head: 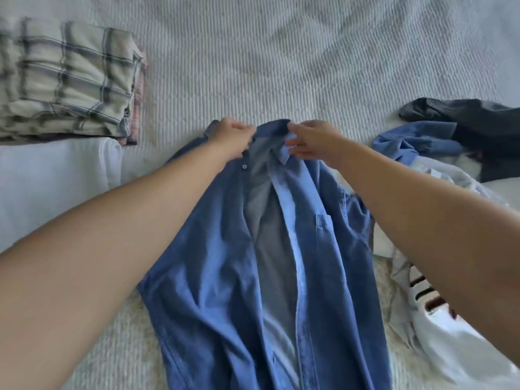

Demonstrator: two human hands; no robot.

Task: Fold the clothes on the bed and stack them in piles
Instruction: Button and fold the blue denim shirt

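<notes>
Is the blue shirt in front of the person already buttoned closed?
No, the blue shirt lies open down the front, its grey inside showing, while the left hand and right hand hold its collar.

A blue denim shirt point(213, 277) lay open, front up, on the ribbed white bed cover point(281, 66). The left hand point(229, 137) and right hand point(312, 142) each pinched its collar. Folded plaid cloth point(64, 77) sat far left; unfolded clothes point(450, 128) lay right.

A bed point(281, 66) fills the whole view — its cover is a pale grey-white ribbed spread, lying in soft shallow waves. Near the bed's lower edge the cover turns fluffier and cream-toned. Light is soft, even daylight — no hard shadows.
</notes>
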